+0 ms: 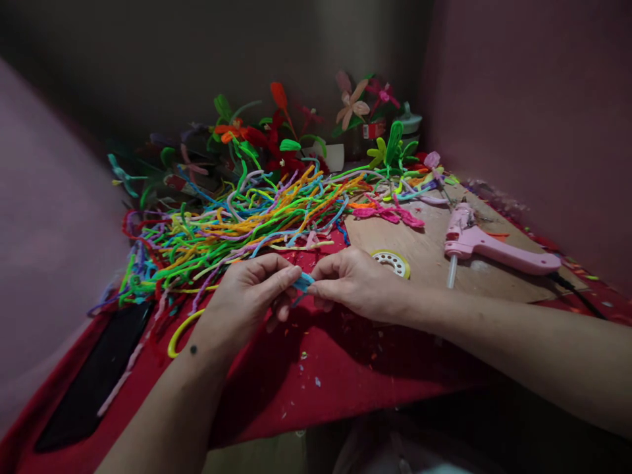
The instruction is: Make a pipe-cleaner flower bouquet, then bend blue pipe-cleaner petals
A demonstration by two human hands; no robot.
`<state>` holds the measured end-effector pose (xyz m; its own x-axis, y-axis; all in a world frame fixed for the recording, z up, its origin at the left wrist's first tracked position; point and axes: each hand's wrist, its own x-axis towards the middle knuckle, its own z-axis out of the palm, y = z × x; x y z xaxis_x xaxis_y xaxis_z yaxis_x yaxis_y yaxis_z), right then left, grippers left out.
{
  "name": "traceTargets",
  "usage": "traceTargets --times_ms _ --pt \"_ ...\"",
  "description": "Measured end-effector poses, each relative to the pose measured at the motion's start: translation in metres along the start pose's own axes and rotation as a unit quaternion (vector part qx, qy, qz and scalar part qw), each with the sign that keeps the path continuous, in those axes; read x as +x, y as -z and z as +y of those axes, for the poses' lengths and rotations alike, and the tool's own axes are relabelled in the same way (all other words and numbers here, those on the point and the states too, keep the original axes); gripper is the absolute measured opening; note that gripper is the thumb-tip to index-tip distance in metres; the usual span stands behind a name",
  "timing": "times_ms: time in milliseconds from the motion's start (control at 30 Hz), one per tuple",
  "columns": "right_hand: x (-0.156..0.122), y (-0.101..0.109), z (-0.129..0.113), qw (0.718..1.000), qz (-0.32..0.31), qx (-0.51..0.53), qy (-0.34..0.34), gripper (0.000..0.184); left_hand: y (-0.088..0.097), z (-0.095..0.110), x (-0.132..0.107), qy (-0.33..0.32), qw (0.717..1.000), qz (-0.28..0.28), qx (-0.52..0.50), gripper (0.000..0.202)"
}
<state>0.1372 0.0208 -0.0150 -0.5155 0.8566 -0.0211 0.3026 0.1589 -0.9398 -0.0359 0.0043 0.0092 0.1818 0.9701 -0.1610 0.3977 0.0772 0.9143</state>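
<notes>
- Fingertips meet: the left hand (249, 289) and right hand (355, 283) are both pinched tight on a short blue pipe cleaner (303, 282), just above the red counter (316, 375).
- Bare red cloth runs from the hands to the near edge, so there is open room.
- Just behind, the pipe cleaner pile (237, 227) crowds left and back.
- To the right, the pink glue gun (488, 249) lies on a wooden board (429, 263), apart from the hands.

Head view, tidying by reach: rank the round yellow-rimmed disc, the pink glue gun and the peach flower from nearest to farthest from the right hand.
From the right hand, which pinches a blue pipe cleaner piece together with the left hand:
1. Round yellow-rimmed disc, just behind the knuckles.
2. Pink glue gun, off to the right.
3. Peach flower, far at the back.
</notes>
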Motion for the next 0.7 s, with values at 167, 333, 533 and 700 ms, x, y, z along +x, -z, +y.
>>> traceTargets --times_ms 167,333,533,700 --pt "-0.002 -0.004 0.001 0.998 0.029 -0.042 0.033 0.019 -0.003 -0.003 0.001 0.001 1.0 -0.006 -0.002 0.024" --pt "0.002 -0.007 0.008 1.0 -0.007 0.02 0.001 0.019 -0.005 -0.003 -0.002 -0.01 0.999 -0.006 0.034 0.02" --pt "0.002 -0.009 0.008 0.997 -0.009 0.072 -0.005 0.019 -0.006 0.005 -0.005 -0.03 0.997 -0.016 0.062 0.018" --pt "-0.001 -0.007 0.001 0.996 -0.002 0.088 -0.013 0.021 -0.006 0.003 -0.004 -0.044 0.999 0.002 -0.014 0.015"
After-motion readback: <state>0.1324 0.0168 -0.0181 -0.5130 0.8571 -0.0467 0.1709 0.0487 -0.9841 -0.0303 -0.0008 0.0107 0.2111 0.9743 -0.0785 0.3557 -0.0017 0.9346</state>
